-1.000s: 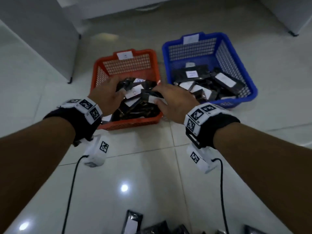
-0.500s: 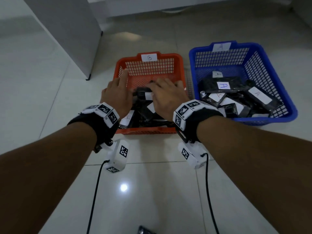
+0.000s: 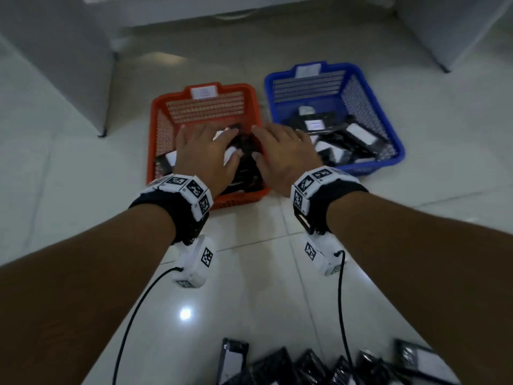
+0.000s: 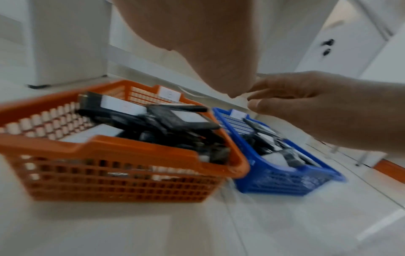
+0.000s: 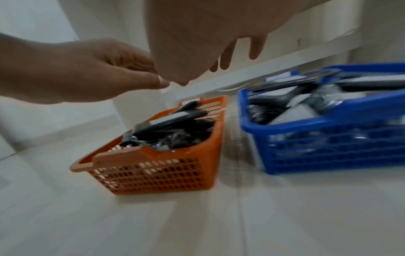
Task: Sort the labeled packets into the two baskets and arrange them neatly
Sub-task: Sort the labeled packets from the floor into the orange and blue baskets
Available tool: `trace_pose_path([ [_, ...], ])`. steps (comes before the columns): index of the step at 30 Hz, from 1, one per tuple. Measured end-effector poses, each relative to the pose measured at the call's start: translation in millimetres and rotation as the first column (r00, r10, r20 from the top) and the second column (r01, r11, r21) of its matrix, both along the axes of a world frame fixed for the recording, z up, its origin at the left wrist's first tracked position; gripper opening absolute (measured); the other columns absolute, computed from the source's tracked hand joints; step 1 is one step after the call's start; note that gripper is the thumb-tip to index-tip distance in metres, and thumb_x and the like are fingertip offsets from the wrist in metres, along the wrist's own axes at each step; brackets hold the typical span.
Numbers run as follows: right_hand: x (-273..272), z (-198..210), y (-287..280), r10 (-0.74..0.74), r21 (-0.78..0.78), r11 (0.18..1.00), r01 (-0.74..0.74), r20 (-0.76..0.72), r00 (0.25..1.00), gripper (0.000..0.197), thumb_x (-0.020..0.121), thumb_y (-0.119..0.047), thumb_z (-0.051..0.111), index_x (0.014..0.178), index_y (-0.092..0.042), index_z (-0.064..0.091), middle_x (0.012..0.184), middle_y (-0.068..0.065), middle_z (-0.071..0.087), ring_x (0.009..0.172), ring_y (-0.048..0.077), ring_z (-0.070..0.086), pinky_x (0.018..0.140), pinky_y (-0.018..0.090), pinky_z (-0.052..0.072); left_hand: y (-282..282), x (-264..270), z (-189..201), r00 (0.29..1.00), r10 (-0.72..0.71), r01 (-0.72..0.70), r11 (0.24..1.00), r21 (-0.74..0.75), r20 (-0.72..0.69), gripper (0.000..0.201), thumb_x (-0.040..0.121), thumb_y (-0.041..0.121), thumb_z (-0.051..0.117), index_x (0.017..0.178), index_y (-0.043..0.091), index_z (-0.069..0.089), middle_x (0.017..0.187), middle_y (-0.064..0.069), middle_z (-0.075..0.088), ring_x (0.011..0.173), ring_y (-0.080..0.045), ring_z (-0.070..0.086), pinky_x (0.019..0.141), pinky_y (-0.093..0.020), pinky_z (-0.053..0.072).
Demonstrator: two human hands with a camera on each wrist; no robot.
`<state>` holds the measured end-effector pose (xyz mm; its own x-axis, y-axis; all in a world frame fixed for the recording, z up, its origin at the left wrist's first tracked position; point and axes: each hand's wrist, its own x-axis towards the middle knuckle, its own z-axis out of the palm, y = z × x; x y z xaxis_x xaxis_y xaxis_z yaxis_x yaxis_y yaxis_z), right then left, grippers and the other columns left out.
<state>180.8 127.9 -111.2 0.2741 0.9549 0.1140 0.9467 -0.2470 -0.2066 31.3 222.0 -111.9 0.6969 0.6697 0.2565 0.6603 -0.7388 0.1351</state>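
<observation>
- Left hand (image 3: 204, 157) and right hand (image 3: 283, 157) are held above the orange basket (image 3: 155, 151), fingers relaxed, nothing gripped.
- Blue basket (image 3: 388, 129) is seen at 3 o'clock of it.

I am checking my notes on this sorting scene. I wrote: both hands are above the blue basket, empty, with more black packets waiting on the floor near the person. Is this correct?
One detail is wrong. The left hand and right hand are above the orange basket, not the blue basket, as the head view shows. The rest holds: both hands are empty, and black packets lie on the floor near the person.
</observation>
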Motion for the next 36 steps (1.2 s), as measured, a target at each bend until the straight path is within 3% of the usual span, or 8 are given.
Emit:
trace_pose_path([
  [6, 70.7, 10.3, -140.3, -0.351, -0.031, 0.936, 0.351, 0.01, 0.936, 0.054, 0.092, -0.039, 0.044, 0.142, -0.021, 0.045, 0.141, 0.005, 0.05, 0.13, 0.026, 0.045, 0.108, 0.048, 0.032, -86.5, 115.4, 3.8, 0.958, -0.285, 0.285, 0.958, -0.027, 0.021, 0.041, 0.087, 0.039, 0.054, 0.125, 0.023, 0.059, 0.13, -0.003, 0.055, 0.124, -0.027, 0.047, 0.109, -0.058, 0.024],
  [12, 123.8, 28.8, -323.2, -0.686, -0.176, 0.701, 0.691, 0.097, 0.721, 0.053, 0.098, -0.039, 0.042, 0.148, -0.024, 0.033, 0.15, 0.003, 0.039, 0.137, 0.024, 0.035, 0.112, 0.045, 0.027, -229.2, 214.7, -3.8, 0.829, -0.559, 0.557, 0.82, -0.135, 0.024, 0.041, 0.085, 0.038, 0.057, 0.123, 0.023, 0.06, 0.134, -0.004, 0.053, 0.125, -0.027, 0.045, 0.11, -0.055, 0.023],
  [16, 145.4, 21.1, -419.3, -0.8, -0.252, 0.554, 0.793, 0.104, 0.592, 0.051, 0.096, -0.039, 0.044, 0.144, -0.023, 0.038, 0.145, 0.003, 0.043, 0.132, 0.026, 0.041, 0.106, 0.045, 0.034, -321.0, 252.4, -20.8, 0.726, -0.687, 0.674, 0.705, -0.219, 0.025, 0.04, 0.086, 0.039, 0.057, 0.123, 0.023, 0.06, 0.131, -0.003, 0.054, 0.122, -0.026, 0.047, 0.107, -0.048, 0.031],
  [19, 160.7, 3.9, -470.4, -0.874, -0.29, 0.448, 0.846, 0.057, 0.482, 0.046, 0.095, -0.038, 0.046, 0.138, -0.021, 0.044, 0.14, 0.005, 0.047, 0.126, 0.028, 0.045, 0.1, 0.044, 0.037, -371.6, 278.0, -39.6, 0.665, -0.746, 0.724, 0.631, -0.278, 0.038, 0.039, 0.089, 0.038, 0.057, 0.124, 0.02, 0.06, 0.129, -0.005, 0.055, 0.118, -0.026, 0.05, 0.095, -0.042, 0.038],
  [22, 178.6, -19.5, -502.8, -0.92, -0.339, 0.37, 0.865, -0.002, 0.392, 0.042, 0.094, -0.037, 0.047, 0.132, -0.019, 0.049, 0.134, 0.007, 0.05, 0.12, 0.03, 0.048, 0.095, 0.043, 0.04, -403.0, 302.5, -57.0, 0.67, -0.742, 0.698, 0.631, -0.339, -0.002, 0.039, 0.091, 0.036, 0.055, 0.125, 0.019, 0.058, 0.13, -0.004, 0.054, 0.118, -0.025, 0.049, 0.091, -0.039, 0.041],
  [27, 215.6, -59.5, -516.5, -0.942, -0.395, 0.334, 0.856, -0.104, 0.319, 0.045, 0.095, -0.042, 0.044, 0.131, -0.016, 0.047, 0.131, 0.01, 0.048, 0.116, 0.032, 0.05, 0.09, 0.042, 0.042, -428.0, 342.8, -81.9, 0.677, -0.733, 0.653, 0.639, -0.407, -0.065, 0.037, 0.088, 0.035, 0.057, 0.122, 0.02, 0.06, 0.127, -0.004, 0.054, 0.114, -0.025, 0.052, 0.086, -0.038, 0.045],
  [32, 243.6, -92.5, -509.2, -0.943, -0.433, 0.334, 0.838, -0.152, 0.297, 0.064, 0.087, -0.061, 0.054, 0.132, -0.018, 0.042, 0.133, 0.009, 0.042, 0.112, 0.032, 0.051, 0.083, 0.04, 0.044, -442.8, 366.7, -103.0, 0.66, -0.73, 0.589, 0.648, -0.483, -0.175, 0.049, 0.082, 0.04, 0.066, 0.127, 0.024, 0.054, 0.124, -0.005, 0.053, 0.113, -0.026, 0.053, 0.085, -0.038, 0.046],
  [36, 254.2, -101.5, -505.6, -0.936, -0.436, 0.349, 0.829, -0.201, 0.288, 0.071, 0.077, -0.051, 0.071, 0.13, -0.015, 0.042, 0.133, 0.011, 0.037, 0.114, 0.034, 0.047, 0.084, 0.04, 0.047, -445.7, 375.2, -108.8, 0.668, -0.726, 0.581, 0.647, -0.493, -0.166, 0.054, 0.077, 0.031, 0.07, 0.126, 0.022, 0.05, 0.115, -0.01, 0.057, 0.104, -0.032, 0.055, 0.081, -0.039, 0.049],
])
